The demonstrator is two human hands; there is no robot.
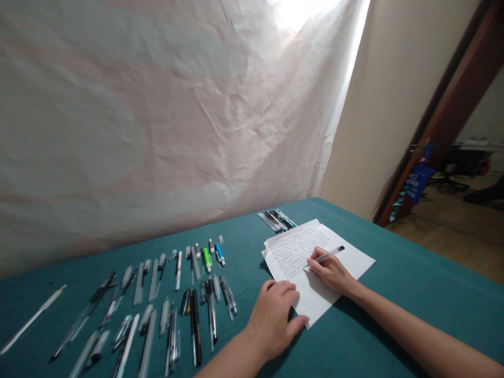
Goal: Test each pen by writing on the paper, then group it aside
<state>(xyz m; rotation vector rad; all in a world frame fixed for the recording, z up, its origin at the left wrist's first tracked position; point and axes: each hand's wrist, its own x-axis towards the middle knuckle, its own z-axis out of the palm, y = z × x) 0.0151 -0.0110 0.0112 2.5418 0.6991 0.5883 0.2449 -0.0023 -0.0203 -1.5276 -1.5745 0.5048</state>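
My right hand [328, 270] is closed around a pen [333, 253] with a clear barrel and a dark end. Its tip side rests at the lower lines of handwriting on a white sheet of paper [350, 260]. Small dark script fills the sheet's upper part, and more paper shows beneath its far left edge. My left hand [275, 317] lies with fingers bent and thumb spread at the near left corner of the paper, partly on the sheet and partly on the table.
Rows of pens and pen parts [192, 325] cover the left of the green table [394, 315], among them a green highlighter [207, 259] and a blue one [219, 254]. A bunch of pens [276, 220] lies behind the paper. A pale sheet curtain [177, 115] hangs at the far edge.
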